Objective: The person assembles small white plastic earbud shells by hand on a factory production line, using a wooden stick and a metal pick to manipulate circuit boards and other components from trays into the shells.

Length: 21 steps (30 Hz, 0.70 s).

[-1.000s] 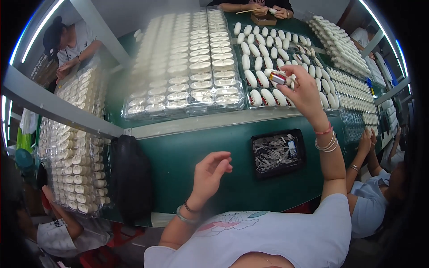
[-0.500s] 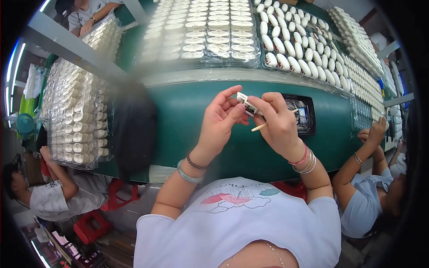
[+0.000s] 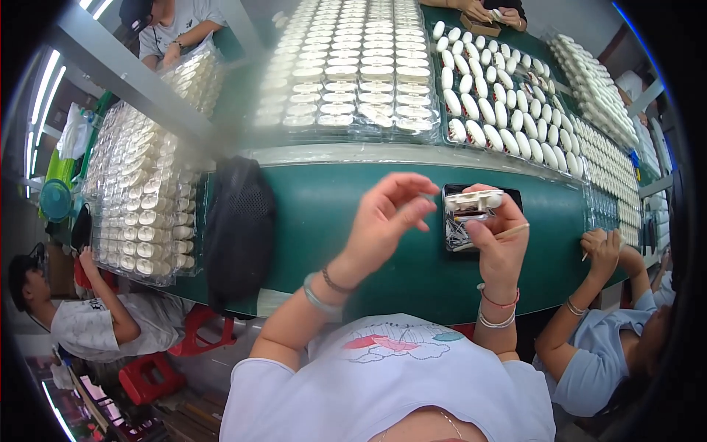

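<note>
My right hand (image 3: 502, 247) pinches a white plastic housing (image 3: 479, 199) with dark and shiny parts showing on its underside. A thin cream-coloured stick (image 3: 513, 230) is tucked in the same hand, pointing out to the right. Off to the left, my left hand (image 3: 387, 219) holds nothing; its fingers are apart and half curled, a little blurred. Below and behind the housing lies a black tray (image 3: 446, 234) with small thin metallic pieces, partly covered by my right hand.
Clear trays of white oval housings (image 3: 342, 96) line the table's far side, with more white ovals (image 3: 508, 110) at the right. A black mesh bag (image 3: 239, 228) and stacked trays (image 3: 140, 214) stand left. Co-workers sit on both sides; one person's hand (image 3: 602, 250) works at the right.
My left hand has let go of the housing and drawn away from it. My right hand has carried the housing rightward over the black tray. The view has shifted a little.
</note>
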### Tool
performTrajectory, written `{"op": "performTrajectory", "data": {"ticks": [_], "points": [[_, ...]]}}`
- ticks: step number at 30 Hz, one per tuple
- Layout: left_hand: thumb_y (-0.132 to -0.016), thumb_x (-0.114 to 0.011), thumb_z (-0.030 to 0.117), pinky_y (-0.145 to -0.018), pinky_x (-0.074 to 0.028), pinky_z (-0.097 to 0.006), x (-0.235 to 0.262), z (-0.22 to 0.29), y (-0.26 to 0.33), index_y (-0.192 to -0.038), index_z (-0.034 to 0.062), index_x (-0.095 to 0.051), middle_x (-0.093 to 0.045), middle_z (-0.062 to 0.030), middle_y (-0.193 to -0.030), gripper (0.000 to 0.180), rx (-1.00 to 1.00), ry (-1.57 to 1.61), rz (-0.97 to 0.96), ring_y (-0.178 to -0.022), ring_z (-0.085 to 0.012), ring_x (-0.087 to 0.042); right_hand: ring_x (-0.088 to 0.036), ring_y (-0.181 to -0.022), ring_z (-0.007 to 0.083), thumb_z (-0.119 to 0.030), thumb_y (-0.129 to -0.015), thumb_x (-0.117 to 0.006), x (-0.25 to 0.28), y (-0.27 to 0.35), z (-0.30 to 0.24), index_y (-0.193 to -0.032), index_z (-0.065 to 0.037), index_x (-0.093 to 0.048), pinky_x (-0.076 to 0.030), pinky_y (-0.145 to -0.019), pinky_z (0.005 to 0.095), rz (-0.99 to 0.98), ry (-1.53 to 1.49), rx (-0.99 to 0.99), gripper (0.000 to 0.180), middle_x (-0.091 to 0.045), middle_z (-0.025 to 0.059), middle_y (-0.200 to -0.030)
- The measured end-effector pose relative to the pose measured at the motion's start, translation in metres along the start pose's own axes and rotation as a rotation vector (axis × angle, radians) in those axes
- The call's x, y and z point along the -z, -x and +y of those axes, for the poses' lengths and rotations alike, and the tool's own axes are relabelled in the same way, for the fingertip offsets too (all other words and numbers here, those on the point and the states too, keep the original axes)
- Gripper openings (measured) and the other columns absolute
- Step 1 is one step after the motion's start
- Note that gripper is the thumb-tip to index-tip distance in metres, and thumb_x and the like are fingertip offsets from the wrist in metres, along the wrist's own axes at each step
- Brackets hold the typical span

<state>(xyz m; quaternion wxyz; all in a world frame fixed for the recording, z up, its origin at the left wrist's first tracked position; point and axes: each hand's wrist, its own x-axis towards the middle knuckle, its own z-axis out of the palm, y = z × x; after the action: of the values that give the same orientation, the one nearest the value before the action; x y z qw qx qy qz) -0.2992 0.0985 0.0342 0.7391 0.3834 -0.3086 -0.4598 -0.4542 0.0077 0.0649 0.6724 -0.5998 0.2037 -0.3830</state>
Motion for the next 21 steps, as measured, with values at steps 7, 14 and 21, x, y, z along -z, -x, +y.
{"op": "performTrajectory", "data": {"ticks": [7,14,21], "points": [[-0.08,-0.061,0.012,-0.072,-0.048,-0.032,0.126,0.041,-0.159,-0.095,0.0022,-0.065,-0.065,-0.0148,-0.086,0.019,-0.475,-1.329,0.47,-0.078,-0.0241,-0.062,-0.062,-0.092,0.0176,-0.006,-0.078,-0.061,0.003,0.012,-0.015,-0.119,0.01,-0.048,-0.05,-0.077,0.0239,-0.192,-0.312,-0.061,0.046,-0.061,0.0142,-0.101],[-0.072,-0.066,0.017,-0.085,-0.038,-0.04,0.186,0.031,-0.219,-0.083,0.0075,-0.069,-0.064,-0.0153,-0.081,0.015,-0.244,-1.943,0.365,-0.092,-0.0306,-0.054,-0.032,-0.048,-0.0019,-0.009,-0.085,-0.054,0.006,-0.01,0.025,-0.114,0.002,-0.057,-0.024,-0.042,0.0149,-0.274,-0.411,-0.534,0.03,-0.058,-0.0032,-0.073],[-0.071,-0.069,0.014,-0.09,-0.036,-0.04,0.181,0.027,-0.223,-0.08,0.0061,-0.065,-0.063,-0.012,-0.082,0.013,-0.391,-1.891,0.291,-0.089,-0.0314,-0.053,-0.029,-0.047,-0.0019,-0.011,-0.086,-0.056,0.024,-0.007,0.036,-0.112,0.005,-0.056,-0.021,-0.041,0.0131,-0.25,-0.58,-0.537,0.03,-0.059,-0.0001,-0.077]]}}
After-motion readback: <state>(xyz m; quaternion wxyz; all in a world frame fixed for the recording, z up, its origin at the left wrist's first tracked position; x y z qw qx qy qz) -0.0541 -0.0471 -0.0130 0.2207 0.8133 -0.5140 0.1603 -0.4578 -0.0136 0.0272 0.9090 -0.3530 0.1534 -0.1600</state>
